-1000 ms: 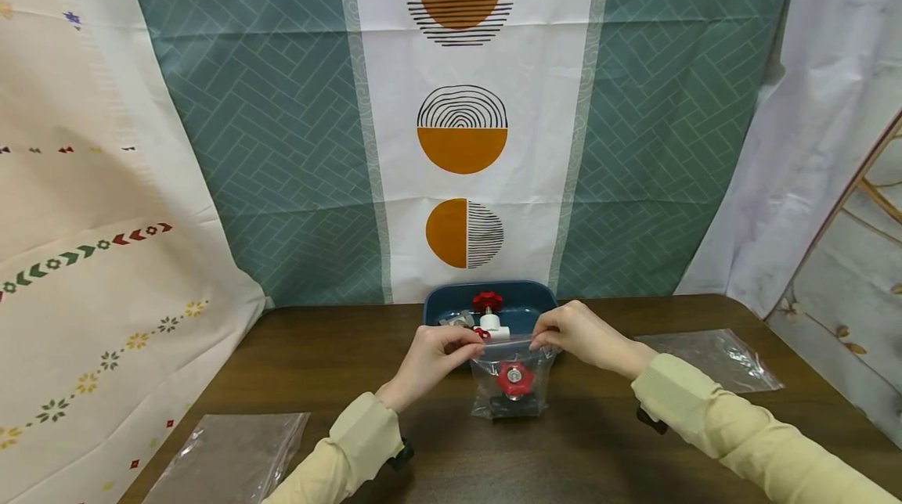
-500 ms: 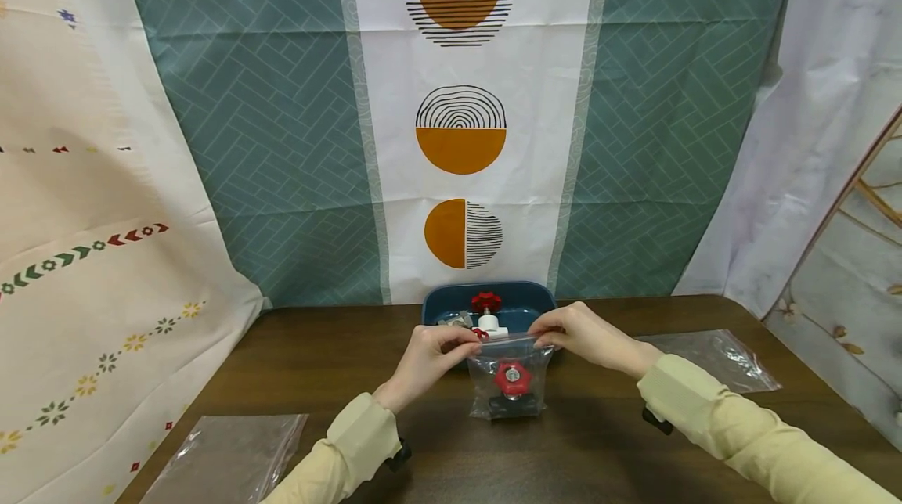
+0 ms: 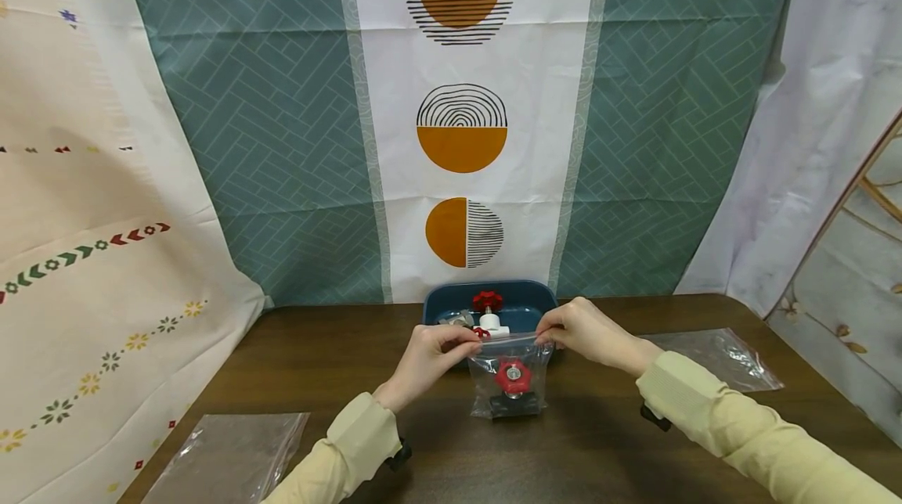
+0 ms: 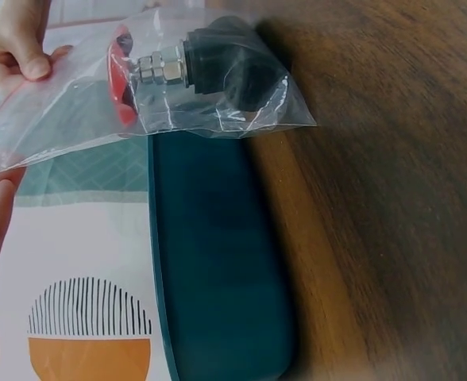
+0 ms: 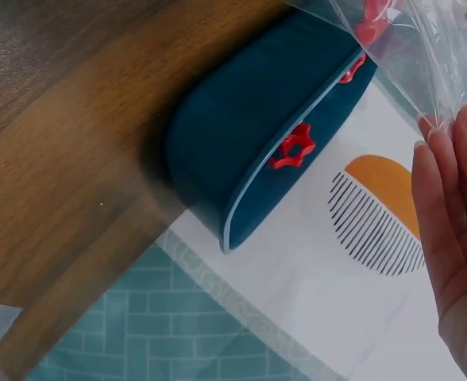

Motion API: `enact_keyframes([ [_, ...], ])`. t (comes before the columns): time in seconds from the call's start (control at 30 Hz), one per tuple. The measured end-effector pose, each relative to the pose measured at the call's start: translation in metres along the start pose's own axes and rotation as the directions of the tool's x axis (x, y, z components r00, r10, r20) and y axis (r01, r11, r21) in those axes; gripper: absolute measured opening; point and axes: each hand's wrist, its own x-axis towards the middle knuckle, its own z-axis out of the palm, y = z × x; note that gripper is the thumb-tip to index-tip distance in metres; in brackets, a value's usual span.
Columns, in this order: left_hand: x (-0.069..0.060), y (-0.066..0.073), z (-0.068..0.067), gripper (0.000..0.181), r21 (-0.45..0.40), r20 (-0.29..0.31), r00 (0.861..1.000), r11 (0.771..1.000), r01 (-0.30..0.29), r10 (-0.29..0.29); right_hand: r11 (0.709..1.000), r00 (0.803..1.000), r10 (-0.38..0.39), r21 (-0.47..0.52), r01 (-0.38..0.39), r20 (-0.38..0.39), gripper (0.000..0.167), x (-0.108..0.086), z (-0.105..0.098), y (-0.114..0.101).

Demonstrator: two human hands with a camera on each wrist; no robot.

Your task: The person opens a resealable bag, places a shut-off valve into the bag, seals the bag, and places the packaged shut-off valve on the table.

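Observation:
A clear zip bag (image 3: 485, 393) stands on the table between both hands. Inside it sits a valve with a red handwheel (image 3: 514, 376) and a black body (image 3: 514, 405); the left wrist view also shows its metal stem (image 4: 160, 67). My left hand (image 3: 431, 359) pinches the bag's top left corner between thumb and fingers. At the opposite top corner, my right hand (image 3: 588, 334) pinches the edge. The bag's mouth line runs nearly straight between them. In the right wrist view, the right hand (image 5: 460, 210) is partly cut off by the frame.
Behind the bag stands a dark blue bin (image 3: 532, 297) holding a white-bodied valve (image 3: 489, 322) with a red handwheel, plus other fittings partly hidden. One flat clear bag (image 3: 225, 453) lies at the left, another (image 3: 712, 355) at the right. A patterned curtain (image 3: 289, 175) hangs at the table's back.
My right hand has shifted slightly rightward along the bag's top edge. The left hand keeps its pinch in about the same place, and the bagged valve has barely moved.

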Motion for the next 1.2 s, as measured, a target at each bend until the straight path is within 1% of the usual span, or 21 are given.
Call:
enact_keyframes([
  [0.2,0.0,-0.001,0.001,0.011,-0.004,-0.003,1.0,1.0,0.005,-0.005,1.0,1.0,-0.02,0.003,0.02,-0.014,0.006,-0.002,0.001,0.001],
  [0.33,0.0,0.002,0.001,0.01,0.001,-0.005,0.999,0.999,0.034,-0.034,0.999,1.0,-0.026,0.019,0.026,-0.011,0.005,-0.003,0.002,0.002],
  [0.37,0.0,0.004,0.001,0.01,0.001,-0.003,0.999,0.999,0.04,-0.04,0.999,1.0,-0.029,0.02,0.029,-0.012,0.005,-0.004,0.001,0.002],
  [0.53,0.003,0.024,-0.001,0.014,-0.006,0.01,0.999,0.999,0.044,-0.044,0.999,0.999,-0.04,0.026,0.041,-0.023,0.007,-0.005,0.002,0.002],
  [0.6,0.004,0.027,-0.001,0.017,-0.015,0.014,0.998,0.998,0.06,-0.06,0.998,0.999,-0.047,0.03,0.048,-0.028,0.007,-0.005,0.002,0.002],
  [0.67,0.003,0.021,0.001,0.02,-0.016,0.019,0.995,0.995,0.101,-0.101,0.998,0.998,-0.054,0.029,0.055,-0.033,0.007,-0.006,0.003,0.002],
  [0.77,0.001,0.007,0.005,0.025,-0.043,0.041,0.986,0.986,0.163,-0.161,0.997,0.997,-0.065,0.03,0.066,-0.036,0.007,-0.005,0.003,0.002],
  [0.87,-0.002,-0.003,0.008,0.027,-0.072,0.073,0.977,0.976,0.207,-0.202,0.997,0.997,-0.064,0.031,0.065,-0.034,0.007,-0.005,0.003,0.002],
  [0.97,-0.004,-0.008,0.011,0.027,-0.098,0.092,0.97,0.968,0.233,-0.224,0.998,0.998,-0.057,0.031,0.058,-0.028,0.009,-0.006,0.003,0.002],
  [1.03,-0.006,-0.008,0.012,0.026,-0.113,0.098,0.964,0.959,0.259,-0.249,0.998,0.998,-0.06,0.03,0.06,-0.028,0.01,-0.006,0.003,0.001],
  [1.13,-0.008,-0.01,0.014,0.026,-0.124,0.113,0.95,0.945,0.304,-0.291,0.997,0.997,-0.071,0.031,0.072,-0.031,0.01,-0.006,0.002,0.002],
  [1.2,-0.008,-0.009,0.015,0.026,-0.149,0.136,0.935,0.927,0.345,-0.327,0.997,0.997,-0.075,0.034,0.076,-0.032,0.01,-0.006,0.002,0.002],
])
